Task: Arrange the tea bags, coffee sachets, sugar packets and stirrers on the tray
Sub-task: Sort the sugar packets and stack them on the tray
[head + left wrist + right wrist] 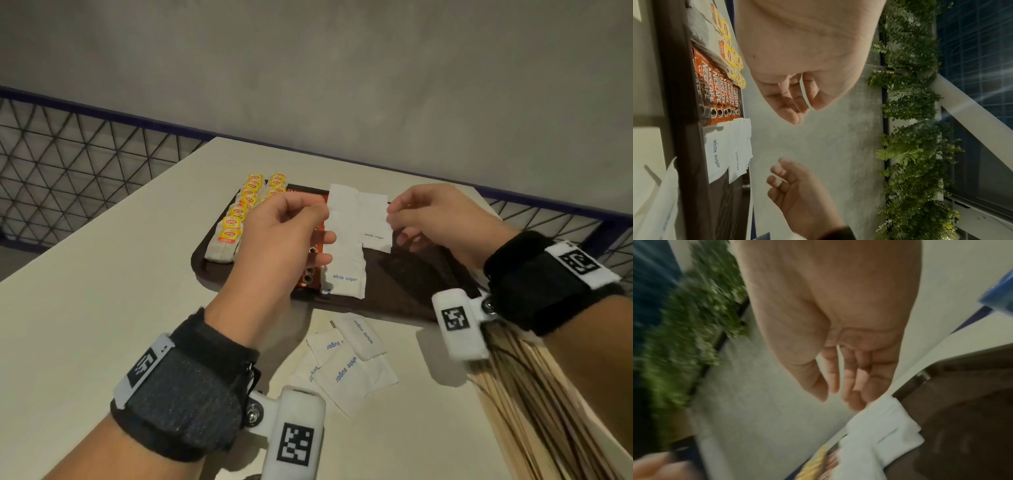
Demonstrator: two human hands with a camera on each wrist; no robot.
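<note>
The pale rectangular table [102,308] carries a dark brown plastic tray [205,270], loose white paper sugar packets [349,370] and, apparently, thin wooden stirrers [534,404].

Dark brown rectangular plastic tray [404,308] flat on table. Yellow-tagged white paper tea bags [236,222] in two overlapping rows at tray's left end. Orange-red coffee sachets [715,91] in overlapping row right of tea bags. White paper sugar packets [346,240], blue print, two columns at tray centre. More sugar packets [346,359] loose on table near tray. Pale wooden stirrers [534,404] bundled near right, off tray.
</note>
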